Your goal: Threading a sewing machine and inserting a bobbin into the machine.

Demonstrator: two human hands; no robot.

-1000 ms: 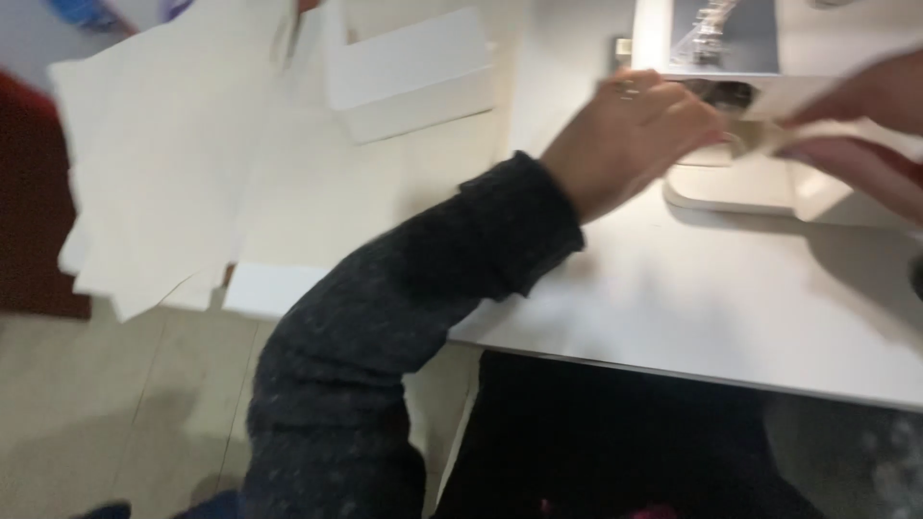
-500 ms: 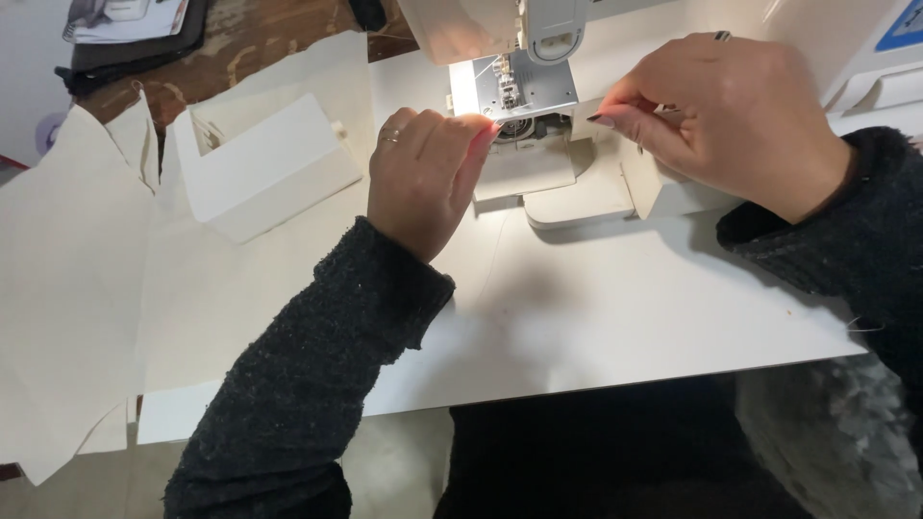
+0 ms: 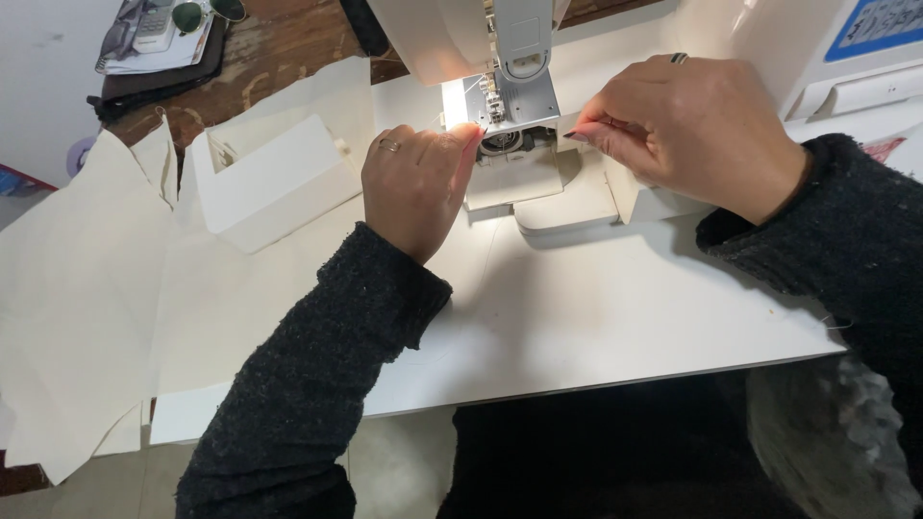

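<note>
Change since earlier: both hands have settled close about the needle area; a second ago the view swung off to the left and the left arm lay across it, and now the head looks straight down at the sewing machine [image 3: 577, 106].
Left hand: left hand [image 3: 415, 187] rests curled on the white machine bed, its fingertips [image 3: 471, 135] touching the left edge of the presser-foot area; it wears a ring and grips nothing that I can see.
Right hand: right hand [image 3: 692, 130] sits to the right of the needle, thumb and forefinger pinched together; whether a thread lies between them is too fine to tell.
Where the work is: the bobbin opening [image 3: 500, 144] lies between the two hands, just under the lit needle head, at the far middle of the table.
Direction: the machine's long axis runs left to right, with the needle end to the left and the body to the right; the needle bar stands upright over the opening.
Risk: fingers this close to the needle could be pricked if the machine were started; a thread pinched too loosely may slip out of reach.
Around: cream fabric pieces [image 3: 87, 317] spread at the left, a white box [image 3: 279, 183] just beside the left hand, sunglasses [image 3: 207, 12] far left.
</note>
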